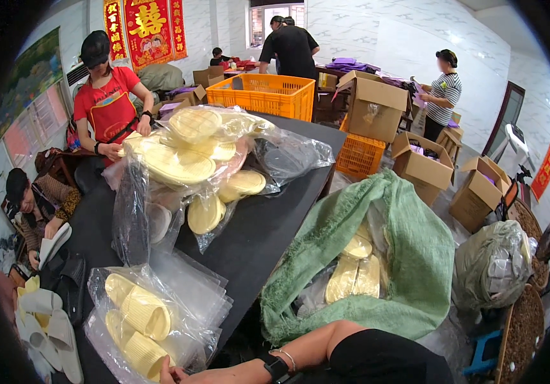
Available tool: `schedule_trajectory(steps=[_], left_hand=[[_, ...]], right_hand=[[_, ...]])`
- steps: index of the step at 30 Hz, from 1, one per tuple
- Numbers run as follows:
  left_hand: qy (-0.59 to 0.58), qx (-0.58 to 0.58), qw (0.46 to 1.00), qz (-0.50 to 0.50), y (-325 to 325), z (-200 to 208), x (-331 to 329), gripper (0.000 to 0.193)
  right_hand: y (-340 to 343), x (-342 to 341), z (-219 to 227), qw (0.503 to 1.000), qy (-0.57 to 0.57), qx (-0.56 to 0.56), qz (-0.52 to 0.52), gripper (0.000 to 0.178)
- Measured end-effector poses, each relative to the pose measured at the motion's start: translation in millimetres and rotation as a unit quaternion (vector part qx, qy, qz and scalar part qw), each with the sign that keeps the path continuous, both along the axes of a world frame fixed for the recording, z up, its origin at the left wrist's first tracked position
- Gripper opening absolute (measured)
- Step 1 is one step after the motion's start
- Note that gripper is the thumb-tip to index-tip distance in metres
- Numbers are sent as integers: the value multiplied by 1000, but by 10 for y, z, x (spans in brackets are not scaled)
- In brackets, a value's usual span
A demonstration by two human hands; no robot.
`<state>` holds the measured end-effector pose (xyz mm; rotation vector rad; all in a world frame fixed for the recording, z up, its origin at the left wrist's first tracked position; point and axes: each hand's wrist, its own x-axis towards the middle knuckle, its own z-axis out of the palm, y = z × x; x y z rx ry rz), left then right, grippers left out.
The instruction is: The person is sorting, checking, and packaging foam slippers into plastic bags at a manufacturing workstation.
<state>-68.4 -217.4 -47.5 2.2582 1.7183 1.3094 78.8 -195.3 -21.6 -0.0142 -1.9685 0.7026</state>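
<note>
My right hand (pixel 179 376) reaches in from the right at the lower edge, largely cut off by the frame. A finger shows against a clear plastic bag (pixel 192 333) of pale yellow slippers (pixel 144 313); whether it grips the bag cannot be made out. My left hand is out of view. The bag lies on the near end of a black table (pixel 259 240), with flat clear plastic bags (pixel 185 272) beside it. Farther up the table is a heap of bagged yellow slippers (pixel 185 163). To the right, a green woven sack (pixel 416 256) gapes around more yellow slippers (pixel 355 278).
Across the table a person in a red apron (pixel 112 109) handles the heap. Another at the left holds a white slipper (pixel 54 246). Grey slippers (pixel 51 333) lie lower left. An orange crate (pixel 265 96), cardboard boxes (pixel 422 166) and a stuffed plastic bag (pixel 492 265) stand around.
</note>
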Motion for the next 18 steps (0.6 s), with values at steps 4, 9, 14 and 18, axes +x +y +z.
schedule_trajectory(steps=[4, 9, 14, 18], left_hand=[[34, 24, 998, -51, 39, 87, -65, 26], [10, -1, 996, -84, 45, 47, -106, 29], [-13, 0, 994, -106, 15, 135, -88, 36], [-45, -30, 992, -114, 3, 245, -26, 41]], right_hand=[[-35, 72, 89, 998, -42, -38, -3, 16], [-4, 110, 105, 999, -29, -21, -12, 14], [47, 131, 134, 999, -31, -21, -1, 15], [73, 131, 21, 998, -33, -31, -32, 15]])
